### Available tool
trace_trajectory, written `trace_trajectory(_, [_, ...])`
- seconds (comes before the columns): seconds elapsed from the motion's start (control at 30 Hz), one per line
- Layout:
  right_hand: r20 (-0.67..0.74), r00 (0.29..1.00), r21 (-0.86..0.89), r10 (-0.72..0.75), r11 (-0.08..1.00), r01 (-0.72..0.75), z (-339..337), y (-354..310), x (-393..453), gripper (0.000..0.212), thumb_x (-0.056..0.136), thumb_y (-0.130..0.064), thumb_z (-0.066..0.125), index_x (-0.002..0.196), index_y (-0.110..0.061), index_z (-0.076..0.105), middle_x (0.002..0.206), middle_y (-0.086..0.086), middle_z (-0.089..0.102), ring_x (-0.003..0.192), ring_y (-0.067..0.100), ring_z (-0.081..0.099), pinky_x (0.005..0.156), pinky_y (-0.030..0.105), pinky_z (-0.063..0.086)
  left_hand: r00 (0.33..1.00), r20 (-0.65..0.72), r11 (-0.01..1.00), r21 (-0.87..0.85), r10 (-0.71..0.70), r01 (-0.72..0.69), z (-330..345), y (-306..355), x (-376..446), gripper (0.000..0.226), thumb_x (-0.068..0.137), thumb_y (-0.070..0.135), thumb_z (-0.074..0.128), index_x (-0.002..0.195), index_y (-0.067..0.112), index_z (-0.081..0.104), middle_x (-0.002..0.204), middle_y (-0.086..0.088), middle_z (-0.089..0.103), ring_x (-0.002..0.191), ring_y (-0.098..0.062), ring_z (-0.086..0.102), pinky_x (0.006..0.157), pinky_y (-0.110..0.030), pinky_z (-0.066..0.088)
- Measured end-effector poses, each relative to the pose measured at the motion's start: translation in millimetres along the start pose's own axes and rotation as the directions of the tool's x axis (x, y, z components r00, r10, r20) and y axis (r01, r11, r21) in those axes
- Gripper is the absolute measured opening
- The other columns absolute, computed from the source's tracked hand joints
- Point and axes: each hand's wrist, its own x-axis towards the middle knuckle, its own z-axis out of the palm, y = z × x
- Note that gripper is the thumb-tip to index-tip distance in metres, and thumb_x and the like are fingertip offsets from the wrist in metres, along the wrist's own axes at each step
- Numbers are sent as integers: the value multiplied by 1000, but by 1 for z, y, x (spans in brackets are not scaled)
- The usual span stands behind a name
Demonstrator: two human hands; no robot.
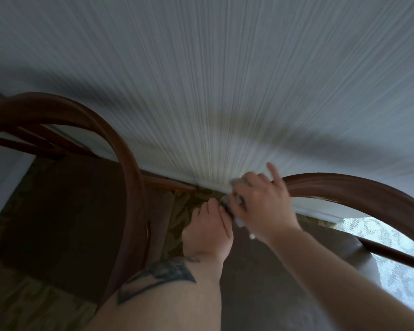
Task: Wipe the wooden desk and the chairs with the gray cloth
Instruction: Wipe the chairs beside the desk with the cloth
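The view is motion-blurred. The gray cloth [237, 202] is bunched between my two hands, low against the wall, in the gap between two wooden chairs. My right hand [264, 207] grips the cloth from above with its index finger sticking out. My left hand [208, 226] has curled fingers on the cloth's lower left edge. The left chair [129, 163] has a curved dark-wood back and a brown seat. The right chair [359, 187] shows its arched back beside my right hand. The wooden desk is out of view.
A pale striped wall [213, 80] fills the upper frame, with a white baseboard [325, 212] along its foot. Patterned carpet [189, 211] lies between the chairs and a lighter floor [380, 235] shows at right. A third chair back [14, 130] stands far left.
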Motion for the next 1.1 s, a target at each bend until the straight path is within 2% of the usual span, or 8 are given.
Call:
trace_trajectory(0.13, [-215,884,119,415,910,-398,-10,26,6,17,88,-28,63,100,-20,72,97,4,66,89,26,64,113,55,23,1000,-20,1000,-27,14,-14,-1,0,-1,30,90,27,32,74,16,55,62,3,51,55,-19,53,36,-24,34])
trace_trajectory(0.3, [-51,998,32,-24,999,26,4,6,-9,23,94,-38,52,102,-26,69,103,-4,63,97,19,60,116,48,20,1000,2,1000,-21,-14,14,-2,1,1,30,89,30,32,73,18,54,63,3,54,55,-19,56,33,-27,40])
trace_trajectory(0.43, [-275,849,155,451,893,-423,-4,31,0,17,88,-27,64,101,-19,71,100,5,63,95,28,61,114,52,19,1000,-6,1000,-9,5,-5,-1,1,-1,30,90,28,31,74,16,54,62,3,51,55,-19,54,36,-25,32])
trace_trajectory(0.6, [-148,981,20,124,992,-123,2,15,-11,22,92,-38,60,105,-23,70,108,1,63,102,23,60,116,50,18,1000,-12,1000,-10,10,-10,-2,1,-1,31,90,27,32,76,15,57,63,2,54,56,-20,55,35,-26,35])
trace_trajectory(0.77, [-243,838,153,488,873,-464,-4,22,-2,15,87,-30,63,93,-18,71,105,6,61,103,29,58,114,56,19,1000,3,1000,-23,1,-1,-2,1,0,30,91,28,31,74,17,54,63,4,52,56,-19,54,36,-25,37])
trace_trajectory(0.9, [-158,980,93,123,990,-109,7,6,-14,17,92,-34,57,100,-24,70,113,1,62,108,23,58,117,52,16,1000,4,1000,-16,-3,3,-3,2,-1,32,91,29,30,73,17,54,62,4,53,55,-18,55,35,-26,38])
trace_trajectory(1.03, [-354,802,252,481,875,-414,0,40,-15,14,92,-30,62,95,-21,71,118,5,60,114,25,53,116,54,12,1000,2,1000,-3,15,-15,-2,1,-2,32,91,27,30,75,16,55,62,4,52,54,-18,54,36,-24,34])
trace_trajectory(1.1, [-357,794,254,493,869,-425,1,35,-13,13,92,-26,62,93,-16,71,115,8,60,113,29,53,115,55,15,1000,5,1000,0,20,-20,-3,1,-1,32,92,27,30,75,16,56,62,3,52,54,-17,53,38,-22,30])
